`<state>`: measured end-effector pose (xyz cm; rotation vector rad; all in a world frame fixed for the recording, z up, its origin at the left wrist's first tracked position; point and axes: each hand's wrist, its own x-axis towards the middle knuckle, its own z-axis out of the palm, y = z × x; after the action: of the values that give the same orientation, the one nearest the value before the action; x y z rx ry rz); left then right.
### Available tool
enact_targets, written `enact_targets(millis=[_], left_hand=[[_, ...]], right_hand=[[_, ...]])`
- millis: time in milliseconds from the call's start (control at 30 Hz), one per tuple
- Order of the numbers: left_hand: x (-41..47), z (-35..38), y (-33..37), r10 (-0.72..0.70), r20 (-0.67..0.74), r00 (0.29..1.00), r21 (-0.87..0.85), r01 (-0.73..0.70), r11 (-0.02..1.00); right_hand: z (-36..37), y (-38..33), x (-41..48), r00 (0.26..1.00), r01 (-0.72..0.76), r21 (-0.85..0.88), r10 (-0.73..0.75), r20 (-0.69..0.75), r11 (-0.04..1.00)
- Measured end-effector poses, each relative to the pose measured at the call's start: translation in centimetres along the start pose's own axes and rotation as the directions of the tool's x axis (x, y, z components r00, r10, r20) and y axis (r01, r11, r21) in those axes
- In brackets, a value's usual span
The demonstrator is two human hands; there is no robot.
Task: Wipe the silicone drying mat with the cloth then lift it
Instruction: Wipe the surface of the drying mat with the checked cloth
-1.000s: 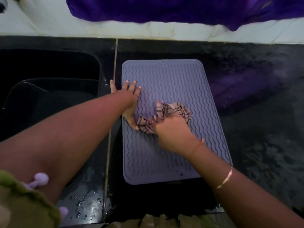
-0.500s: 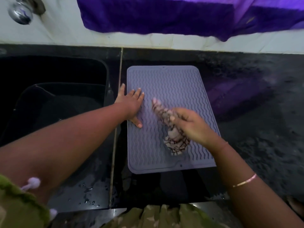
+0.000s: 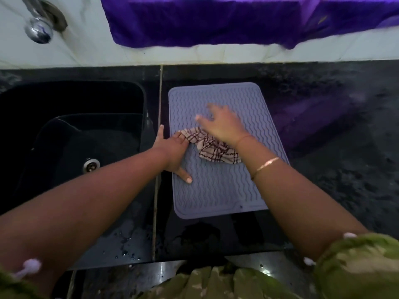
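1. On the black stone counter, just right of the dark sink, the lilac ribbed silicone drying mat lies flat.
2. Across its middle, the crumpled red-checked cloth sits under my right hand, fingers spread, not clenched.
3. My left hand, also flat, pins the mat's left edge, touching the cloth's end.
4. I judge wiping in hand; lifting next calls for gripping an edge.

Green patterned short sleeves, pale pompoms, gold bangle
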<state>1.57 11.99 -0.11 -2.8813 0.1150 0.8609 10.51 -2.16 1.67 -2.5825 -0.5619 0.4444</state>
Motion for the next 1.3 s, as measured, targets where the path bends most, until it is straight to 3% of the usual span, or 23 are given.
enact_targets(millis=[33, 100, 200, 300, 433, 567, 633, 733, 833, 1067, 1167, 1300], left_hand=[[-0.1, 0.1, 0.2, -0.020, 0.010, 1.000, 0.026, 0.019, 0.999], [-0.2, 0.3, 0.4, -0.043, 0.027, 0.999, 0.066, 0.041, 0.997], [-0.3, 0.4, 0.5, -0.053, 0.035, 0.998, 0.046, 0.051, 0.998], [-0.4, 0.1, 0.6, -0.056, 0.056, 0.997, 0.046, 0.054, 0.998], [-0.1, -0.3, 1.0, -0.089, 0.133, 0.987, 0.039, 0.085, 0.996], [0.2, -0.6, 1.1, -0.109, 0.199, 0.974, 0.041, 0.103, 0.994], [0.2, -0.6, 1.3, -0.115, 0.193, 0.974, 0.063, 0.105, 0.992], [0.0, -0.7, 1.7, -0.141, 0.183, 0.973, 0.104, 0.123, 0.987], [-0.1, -0.8, 1.7, -0.157, 0.179, 0.971, 0.126, 0.136, 0.983], [0.2, -1.1, 2.2, -0.193, 0.180, 0.965, 0.257, 0.143, 0.956], [0.0, -1.6, 2.7, -0.209, 0.178, 0.961, 0.291, 0.152, 0.945], [-0.3, -1.8, 2.9, -0.222, 0.167, 0.961, 0.318, 0.161, 0.934]], right_hand=[[1.5, 0.0, -0.5, 0.993, 0.004, -0.232, 0.024, 0.118, 0.973], [3.7, 0.2, -2.3, 0.994, 0.076, -0.524, -0.024, 0.106, 0.849], [4.6, 1.1, -5.7, 0.982, 0.145, -0.591, -0.188, -0.011, 0.793], [5.4, 2.0, -10.0, 0.948, 0.233, -0.646, -0.319, -0.018, 0.727], [6.0, 3.7, -14.7, 0.866, 0.427, -0.608, -0.496, 0.062, 0.669], [4.5, 5.3, -13.1, 0.760, 0.562, -0.638, -0.634, 0.146, 0.526], [4.2, 4.8, -10.3, 0.804, 0.497, -0.678, -0.582, 0.125, 0.541], [4.0, 2.8, -7.0, 0.919, 0.323, -0.644, -0.391, 0.040, 0.693], [4.7, 1.7, -7.2, 0.961, 0.226, -0.566, -0.276, -0.002, 0.793], [4.8, 3.1, -12.8, 0.850, 0.494, -0.514, -0.514, 0.115, 0.701], [4.6, 3.8, -14.9, 0.772, 0.625, -0.396, -0.607, 0.188, 0.673], [2.6, 6.2, -15.6, 0.734, 0.677, -0.398, -0.607, 0.305, 0.619]])
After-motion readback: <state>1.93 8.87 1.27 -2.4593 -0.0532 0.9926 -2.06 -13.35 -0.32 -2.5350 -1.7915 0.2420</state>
